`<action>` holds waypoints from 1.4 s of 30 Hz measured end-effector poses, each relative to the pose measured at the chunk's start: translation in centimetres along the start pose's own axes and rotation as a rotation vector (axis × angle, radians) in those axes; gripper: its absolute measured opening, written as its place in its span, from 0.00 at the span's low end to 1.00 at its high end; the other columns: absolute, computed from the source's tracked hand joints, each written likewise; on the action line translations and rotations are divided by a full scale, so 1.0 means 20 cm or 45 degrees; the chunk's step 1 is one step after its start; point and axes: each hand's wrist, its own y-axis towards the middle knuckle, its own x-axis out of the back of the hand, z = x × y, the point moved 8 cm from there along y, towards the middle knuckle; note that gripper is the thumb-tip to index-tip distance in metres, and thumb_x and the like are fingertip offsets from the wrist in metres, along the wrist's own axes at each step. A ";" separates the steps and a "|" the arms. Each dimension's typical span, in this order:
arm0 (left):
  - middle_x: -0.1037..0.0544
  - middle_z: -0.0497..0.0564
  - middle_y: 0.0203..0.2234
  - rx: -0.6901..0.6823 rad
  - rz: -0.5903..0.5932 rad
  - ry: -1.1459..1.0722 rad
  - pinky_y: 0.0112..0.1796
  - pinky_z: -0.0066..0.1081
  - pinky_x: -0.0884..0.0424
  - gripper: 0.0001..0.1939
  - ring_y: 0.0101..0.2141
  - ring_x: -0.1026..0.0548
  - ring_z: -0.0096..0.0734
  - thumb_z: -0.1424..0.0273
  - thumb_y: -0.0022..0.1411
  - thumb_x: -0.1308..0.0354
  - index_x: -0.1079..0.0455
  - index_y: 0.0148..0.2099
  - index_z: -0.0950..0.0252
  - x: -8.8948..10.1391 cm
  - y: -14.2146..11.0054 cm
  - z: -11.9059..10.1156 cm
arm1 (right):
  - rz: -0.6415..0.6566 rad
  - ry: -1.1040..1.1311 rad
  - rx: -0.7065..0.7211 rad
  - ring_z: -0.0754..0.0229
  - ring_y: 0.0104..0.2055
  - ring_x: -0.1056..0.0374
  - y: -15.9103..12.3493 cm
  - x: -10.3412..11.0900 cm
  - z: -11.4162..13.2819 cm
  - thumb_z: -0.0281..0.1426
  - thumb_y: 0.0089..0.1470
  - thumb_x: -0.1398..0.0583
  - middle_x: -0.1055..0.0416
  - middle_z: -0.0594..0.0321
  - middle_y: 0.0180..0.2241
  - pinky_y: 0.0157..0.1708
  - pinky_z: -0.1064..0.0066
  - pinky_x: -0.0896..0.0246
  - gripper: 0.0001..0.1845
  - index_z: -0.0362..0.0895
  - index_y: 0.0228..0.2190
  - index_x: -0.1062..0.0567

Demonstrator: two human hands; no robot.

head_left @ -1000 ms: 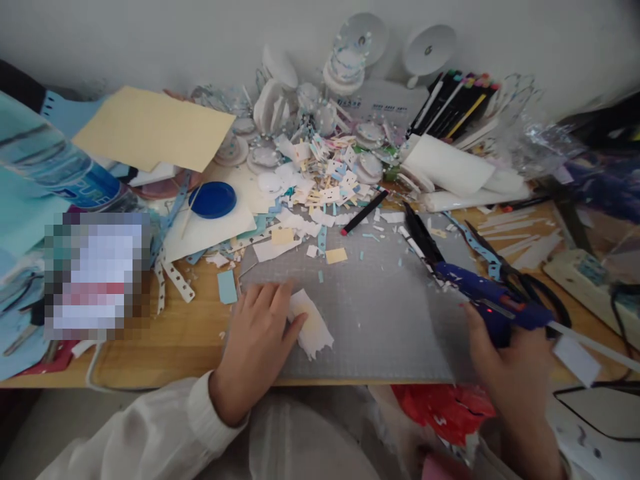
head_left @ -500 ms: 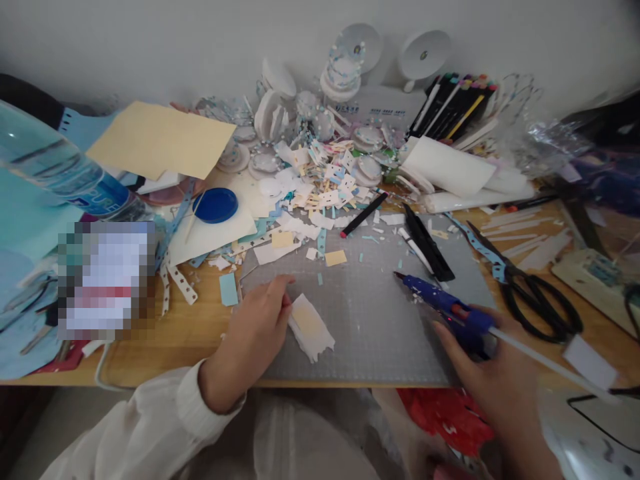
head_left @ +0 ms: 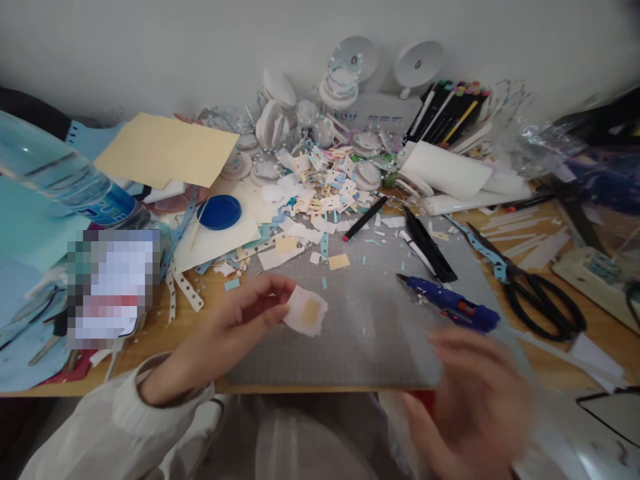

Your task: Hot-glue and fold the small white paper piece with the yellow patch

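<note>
My left hand [head_left: 235,327] pinches a torn piece of white paper [head_left: 295,312] at its left edge, lifted over the grey cutting mat [head_left: 360,347]. A small yellow paper rectangle [head_left: 311,311] lies on that white piece. My right hand [head_left: 475,393], smeared by motion, hovers at the mat's front right with thumb and fingers apart and nothing visible between them. Just beyond it a blue glue gun [head_left: 450,303] rests on the mat, its nozzle pointing to the back left, a glue stick trailing from its rear.
Black scissors [head_left: 543,303] lie right of the glue gun, a black utility knife [head_left: 430,247] behind it. Paper scraps [head_left: 325,183] heap at the back. On the left are a phone [head_left: 115,287], a blue lid [head_left: 219,211] and a water bottle [head_left: 75,177].
My right hand has let go of the glue gun, now lying on the mat, and moved toward me. My left hand has picked up the white paper piece from the mat.
</note>
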 end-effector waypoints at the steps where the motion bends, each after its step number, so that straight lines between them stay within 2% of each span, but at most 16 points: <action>1: 0.24 0.50 0.39 -0.001 0.029 -0.068 0.40 0.27 0.29 0.09 0.39 0.27 0.30 0.69 0.64 0.43 0.29 0.47 0.61 0.00 0.00 -0.02 | 0.044 0.114 0.039 0.48 0.53 0.42 0.10 -0.07 0.04 0.28 0.45 0.37 0.41 0.54 0.49 0.51 0.53 0.45 0.29 0.47 0.50 0.37; 3: 0.24 0.50 0.39 0.007 0.093 -0.191 0.39 0.25 0.30 0.09 0.39 0.27 0.29 0.70 0.64 0.42 0.29 0.47 0.61 -0.01 0.01 -0.05 | 0.345 0.334 -0.034 0.50 0.56 0.43 0.28 -0.27 0.06 0.29 0.48 0.39 0.41 0.53 0.53 0.53 0.55 0.44 0.31 0.46 0.54 0.40; 5: 0.25 0.50 0.39 0.018 0.143 -0.281 0.38 0.24 0.31 0.10 0.38 0.28 0.28 0.70 0.64 0.41 0.28 0.48 0.61 -0.01 0.04 -0.05 | 0.653 0.488 -0.187 0.55 0.51 0.38 0.38 -0.45 0.04 0.31 0.49 0.38 0.35 0.56 0.48 0.50 0.59 0.42 0.26 0.45 0.50 0.37; 7: 0.26 0.50 0.38 0.019 0.166 -0.348 0.37 0.22 0.32 0.11 0.37 0.28 0.27 0.70 0.63 0.41 0.28 0.49 0.61 0.00 0.07 -0.03 | 0.924 0.652 -0.397 0.59 0.42 0.34 0.39 -0.59 0.01 0.34 0.49 0.37 0.31 0.60 0.40 0.42 0.65 0.38 0.19 0.44 0.43 0.33; 9: 0.27 0.49 0.38 0.017 0.154 -0.448 0.37 0.21 0.32 0.12 0.37 0.29 0.26 0.70 0.63 0.40 0.28 0.49 0.61 0.01 0.11 0.01 | 1.055 0.780 -0.605 0.63 0.34 0.35 0.37 -0.66 -0.04 0.37 0.48 0.38 0.32 0.64 0.34 0.32 0.70 0.39 0.16 0.43 0.38 0.32; 11: 0.27 0.50 0.39 0.024 0.149 -0.587 0.38 0.23 0.30 0.12 0.38 0.29 0.27 0.68 0.63 0.40 0.28 0.49 0.61 0.01 0.14 0.06 | 1.058 0.824 -0.729 0.66 0.29 0.38 0.36 -0.69 -0.08 0.37 0.47 0.38 0.34 0.67 0.29 0.27 0.74 0.43 0.15 0.43 0.35 0.32; 13: 0.27 0.50 0.39 0.046 0.141 -0.692 0.39 0.27 0.29 0.12 0.39 0.28 0.30 0.64 0.63 0.41 0.27 0.48 0.61 -0.01 0.17 0.12 | 1.022 0.833 -0.774 0.68 0.27 0.41 0.36 -0.70 -0.11 0.35 0.45 0.37 0.37 0.69 0.27 0.25 0.76 0.45 0.12 0.43 0.31 0.33; 17: 0.25 0.48 0.34 0.107 0.145 -0.584 0.37 0.24 0.30 0.09 0.35 0.28 0.26 0.68 0.59 0.36 0.26 0.42 0.63 -0.07 0.20 0.19 | 1.018 0.881 -0.882 0.69 0.25 0.44 0.32 -0.72 -0.14 0.35 0.46 0.37 0.40 0.71 0.24 0.23 0.77 0.48 0.12 0.44 0.27 0.35; 21: 0.25 0.46 0.29 0.158 0.132 -0.543 0.33 0.23 0.31 0.05 0.30 0.28 0.24 0.71 0.58 0.35 0.27 0.37 0.66 -0.09 0.20 0.22 | 1.076 0.910 -0.972 0.68 0.26 0.44 0.27 -0.74 -0.16 0.37 0.45 0.34 0.40 0.71 0.25 0.23 0.77 0.48 0.16 0.45 0.29 0.35; 23: 0.25 0.46 0.28 0.195 0.153 -0.578 0.32 0.23 0.31 0.05 0.29 0.28 0.24 0.71 0.58 0.36 0.27 0.37 0.66 -0.09 0.19 0.23 | 1.075 1.024 -0.992 0.67 0.27 0.42 0.27 -0.74 -0.16 0.42 0.48 0.35 0.38 0.69 0.27 0.25 0.76 0.46 0.17 0.45 0.30 0.34; 26: 0.25 0.46 0.27 0.236 0.225 -0.625 0.30 0.23 0.30 0.04 0.27 0.28 0.23 0.71 0.58 0.36 0.28 0.35 0.66 -0.11 0.18 0.23 | 1.006 1.367 -1.092 0.66 0.29 0.39 0.27 -0.74 -0.16 0.50 0.56 0.44 0.37 0.66 0.28 0.30 0.73 0.42 0.21 0.44 0.30 0.31; 29: 0.25 0.46 0.25 0.251 0.284 -0.654 0.30 0.22 0.30 0.04 0.26 0.29 0.23 0.72 0.58 0.36 0.28 0.34 0.67 -0.12 0.17 0.21 | 0.984 1.548 -1.186 0.66 0.28 0.39 0.24 -0.76 -0.14 0.48 0.59 0.47 0.37 0.65 0.27 0.29 0.74 0.42 0.21 0.43 0.30 0.30; 32: 0.26 0.46 0.24 0.231 0.286 -0.678 0.30 0.21 0.31 0.05 0.26 0.29 0.22 0.72 0.57 0.35 0.28 0.33 0.66 -0.12 0.17 0.20 | 0.984 1.435 -1.141 0.68 0.25 0.45 0.23 -0.75 -0.13 0.43 0.60 0.45 0.42 0.68 0.24 0.24 0.76 0.48 0.18 0.44 0.25 0.34; 35: 0.26 0.46 0.23 0.214 0.277 -0.695 0.29 0.21 0.31 0.06 0.25 0.30 0.22 0.72 0.56 0.35 0.29 0.33 0.66 -0.12 0.16 0.19 | 1.006 1.275 -1.047 0.68 0.25 0.49 0.24 -0.73 -0.11 0.42 0.61 0.45 0.46 0.69 0.23 0.21 0.76 0.53 0.19 0.45 0.23 0.38; 42: 0.28 0.44 0.22 0.171 0.256 -0.642 0.27 0.20 0.32 0.06 0.23 0.31 0.21 0.74 0.55 0.35 0.30 0.32 0.66 -0.12 0.16 0.18 | 1.109 1.110 -0.940 0.68 0.25 0.50 0.23 -0.72 -0.09 0.43 0.62 0.49 0.46 0.70 0.23 0.23 0.75 0.53 0.21 0.45 0.23 0.41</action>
